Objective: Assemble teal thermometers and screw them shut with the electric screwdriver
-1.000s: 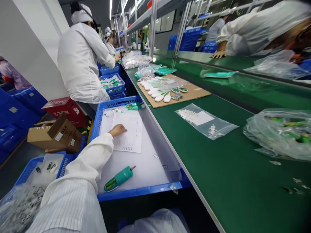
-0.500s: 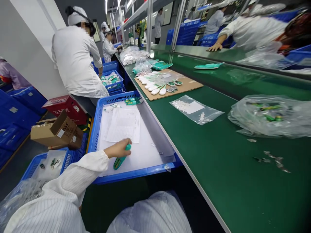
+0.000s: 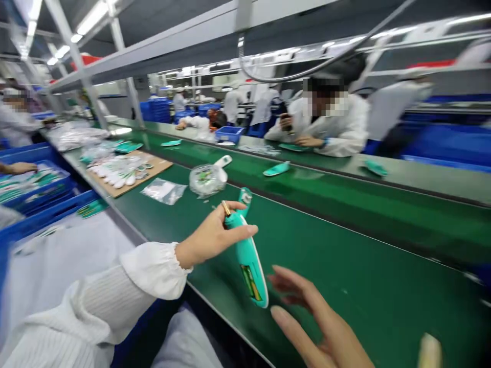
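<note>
My left hand (image 3: 215, 232) grips a teal device with a white edge (image 3: 251, 260), its lower end pointing down toward me. A long opening near that end shows green and gold inside. Beside my left fingers is a small gold-coloured piece (image 3: 226, 208). Just behind them shows a teal part with white marks (image 3: 245, 197); whether it joins the held device I cannot tell. My right hand (image 3: 318, 317), blurred, hovers at the lower right with thumb and fingers apart, near the device's lower end and not touching it.
On the green bench (image 3: 184, 220) lie a clear bag of parts (image 3: 207, 180), a flat zip bag (image 3: 164, 190) and cardboard (image 3: 155, 164) with white pieces. Teal shells (image 3: 276, 169) lie along the belt. A blue crate (image 3: 7, 240) stands left. A co-worker (image 3: 326, 117) sits opposite.
The view has swung right. My left hand has brought the teal device up from the blue crate to over the bench. My right hand has come into view.
</note>
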{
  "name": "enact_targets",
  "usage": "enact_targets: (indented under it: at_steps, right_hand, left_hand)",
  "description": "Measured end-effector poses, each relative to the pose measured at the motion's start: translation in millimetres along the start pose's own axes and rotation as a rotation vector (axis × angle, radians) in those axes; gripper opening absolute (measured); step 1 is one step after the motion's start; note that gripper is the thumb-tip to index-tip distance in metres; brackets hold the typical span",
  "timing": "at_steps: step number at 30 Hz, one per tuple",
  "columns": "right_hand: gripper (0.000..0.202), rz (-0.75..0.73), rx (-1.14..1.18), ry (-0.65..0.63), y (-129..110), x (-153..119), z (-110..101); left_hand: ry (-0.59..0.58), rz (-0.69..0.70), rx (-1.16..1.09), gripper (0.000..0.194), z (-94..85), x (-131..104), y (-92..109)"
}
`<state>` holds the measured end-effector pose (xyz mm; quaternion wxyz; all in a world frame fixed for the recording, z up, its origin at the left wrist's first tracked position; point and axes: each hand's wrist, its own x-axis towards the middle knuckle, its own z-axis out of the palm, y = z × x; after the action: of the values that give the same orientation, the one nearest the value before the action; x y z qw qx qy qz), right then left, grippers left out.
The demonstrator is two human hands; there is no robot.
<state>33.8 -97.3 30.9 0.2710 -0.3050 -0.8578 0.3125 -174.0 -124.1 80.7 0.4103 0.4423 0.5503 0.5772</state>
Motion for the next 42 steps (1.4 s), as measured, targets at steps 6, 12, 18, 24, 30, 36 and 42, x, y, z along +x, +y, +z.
enact_targets:
  at_steps: [6,12,18,24,30,36,42]
  right_hand:
    - [0.039,0.105,-0.097,0.220,44,31,-69]
    - [0.051,-0.185,-0.463,0.207,92,38,-80]
    - [0.042,-0.232,-0.307,0.211,96,43,-68]
    - [0.037,0.196,-0.151,0.436,87,40,-86]
    - [0.046,0.496,-0.374,0.092,70,48,-96]
    - [0.046,0.278,-0.193,0.470,63,49,-97]
    - [0.040,0.460,-0.077,0.205,91,54,-85]
  left_hand:
    - [-0.267,-0.348,-0.443,0.032,110.2,73,-24]
    - [-0.351,-0.500,-0.710,0.012,154.6,98,-59]
    - [-0.407,-0.585,-0.762,0.023,152.3,95,-76]
    - [-0.082,-0.282,-0.492,0.037,139.6,111,-85]
    - [0.015,-0.095,-0.199,0.016,115.1,119,-93]
    - [0.003,0.036,0.074,0.019,104.9,121,-105]
    - [-0.070,0.129,0.297,0.029,104.6,118,-111]
